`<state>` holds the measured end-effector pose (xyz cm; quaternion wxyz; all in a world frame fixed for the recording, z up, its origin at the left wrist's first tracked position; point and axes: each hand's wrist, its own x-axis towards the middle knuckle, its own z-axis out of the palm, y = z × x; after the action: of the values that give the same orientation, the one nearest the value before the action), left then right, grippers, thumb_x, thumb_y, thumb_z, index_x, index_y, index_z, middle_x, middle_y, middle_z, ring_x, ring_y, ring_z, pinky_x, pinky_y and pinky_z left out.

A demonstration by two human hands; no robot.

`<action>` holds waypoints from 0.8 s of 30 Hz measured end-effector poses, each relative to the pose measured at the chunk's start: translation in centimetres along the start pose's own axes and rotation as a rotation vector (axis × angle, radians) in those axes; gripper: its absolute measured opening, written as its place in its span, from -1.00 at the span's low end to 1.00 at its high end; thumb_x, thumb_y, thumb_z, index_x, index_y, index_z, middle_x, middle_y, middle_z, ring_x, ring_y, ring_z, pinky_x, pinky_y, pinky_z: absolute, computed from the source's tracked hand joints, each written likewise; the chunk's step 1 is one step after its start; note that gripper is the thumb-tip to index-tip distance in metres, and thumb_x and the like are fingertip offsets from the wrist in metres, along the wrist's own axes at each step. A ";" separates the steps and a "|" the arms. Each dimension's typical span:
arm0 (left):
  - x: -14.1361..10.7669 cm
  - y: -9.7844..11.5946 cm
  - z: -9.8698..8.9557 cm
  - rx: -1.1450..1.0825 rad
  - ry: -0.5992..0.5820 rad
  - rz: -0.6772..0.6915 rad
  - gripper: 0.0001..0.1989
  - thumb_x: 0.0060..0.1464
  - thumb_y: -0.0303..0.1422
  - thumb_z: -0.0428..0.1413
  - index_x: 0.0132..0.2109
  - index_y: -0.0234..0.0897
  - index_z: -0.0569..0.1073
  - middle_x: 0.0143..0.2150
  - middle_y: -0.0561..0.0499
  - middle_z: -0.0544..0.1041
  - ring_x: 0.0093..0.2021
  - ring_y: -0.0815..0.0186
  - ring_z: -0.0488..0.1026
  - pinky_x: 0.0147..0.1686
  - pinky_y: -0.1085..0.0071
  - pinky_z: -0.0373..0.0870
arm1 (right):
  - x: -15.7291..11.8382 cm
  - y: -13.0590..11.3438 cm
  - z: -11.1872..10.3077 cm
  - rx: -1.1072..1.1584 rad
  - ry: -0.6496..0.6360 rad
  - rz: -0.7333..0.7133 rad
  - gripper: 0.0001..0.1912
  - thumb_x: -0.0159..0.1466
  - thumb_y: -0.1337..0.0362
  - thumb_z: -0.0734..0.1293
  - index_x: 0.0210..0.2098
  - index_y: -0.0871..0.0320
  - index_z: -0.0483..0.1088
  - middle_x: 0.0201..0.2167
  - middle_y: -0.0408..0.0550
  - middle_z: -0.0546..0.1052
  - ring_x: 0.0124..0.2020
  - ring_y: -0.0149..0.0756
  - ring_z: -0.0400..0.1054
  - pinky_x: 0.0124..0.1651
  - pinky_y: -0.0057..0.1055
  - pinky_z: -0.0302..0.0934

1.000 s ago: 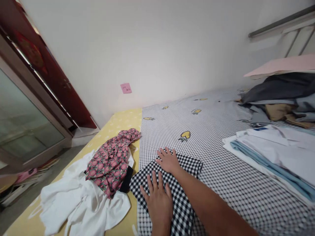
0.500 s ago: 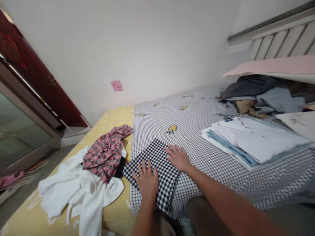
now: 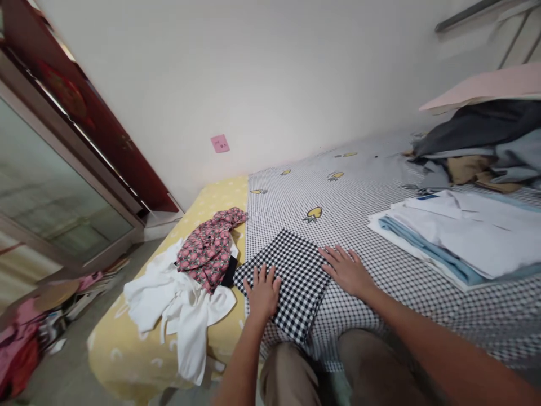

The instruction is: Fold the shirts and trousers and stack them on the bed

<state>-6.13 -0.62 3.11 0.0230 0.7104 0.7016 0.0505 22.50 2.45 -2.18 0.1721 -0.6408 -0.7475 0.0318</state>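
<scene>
A folded black-and-white checked cloth (image 3: 296, 282) lies flat on the bed in front of my knees. My left hand (image 3: 262, 293) rests on its left part, fingers spread, palm down. At the cloth's right edge, my right hand (image 3: 347, 272) lies flat with fingers stretched out, its fingertips touching or just beside the edge. Left of the cloth is a crumpled pink floral garment (image 3: 207, 248), lying partly over a rumpled white garment (image 3: 190, 321). A small black piece of fabric (image 3: 229, 272) shows between the floral garment and the checked cloth.
Folded white and light-blue clothes (image 3: 469, 234) are stacked on the right. Behind them sits a heap of dark and grey clothes (image 3: 473, 138) under a pink board-like sheet (image 3: 486, 87). The bed's yellow end (image 3: 135, 361) drops to a floor with scattered items at left.
The view has swung left, so the bed shifts rightward and more floor shows. My right hand has slid outward to the cloth's right edge; my left hand stays on the cloth.
</scene>
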 end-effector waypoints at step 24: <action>-8.6 -2.0 0.8 0.206 0.050 0.282 -0.47 0.38 -0.21 -0.10 0.42 -0.11 0.21 0.51 -0.15 0.13 0.50 0.06 0.06 0.40 -0.24 0.01 | 0.0 -0.8 -2.2 0.016 -0.086 0.049 -0.23 0.43 -0.18 -0.21 0.51 -0.08 -0.06 0.51 -0.14 0.04 0.53 0.01 -0.22 0.49 0.15 -0.30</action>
<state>-8.12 -9.20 1.73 -0.0748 0.7989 0.5968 -0.0012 22.37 1.93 0.13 0.1440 -0.6557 -0.7379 0.0695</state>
